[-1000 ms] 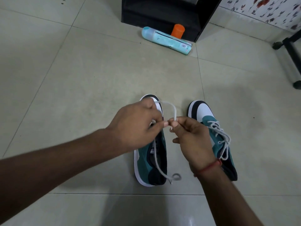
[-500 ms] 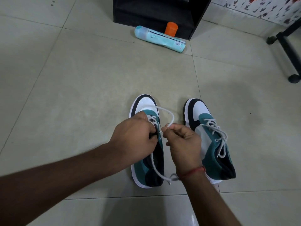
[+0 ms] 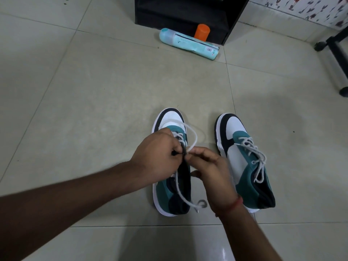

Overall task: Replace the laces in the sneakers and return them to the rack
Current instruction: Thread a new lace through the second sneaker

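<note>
Pinching: left hand [image 3: 158,157] and right hand [image 3: 212,174] are both gripping the white lace [image 3: 192,136]
Sitting: left sneaker [image 3: 170,191] under them; laced sneaker [image 3: 244,161] at three o'clock

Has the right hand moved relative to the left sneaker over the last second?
Yes. The right hand has dropped closer to the left sneaker, pinching the white lace near the eyelets; the lace loop now lies lower over the toe.

The teal tube [image 3: 189,44] bears a barcode label, its print unreadable.
</note>
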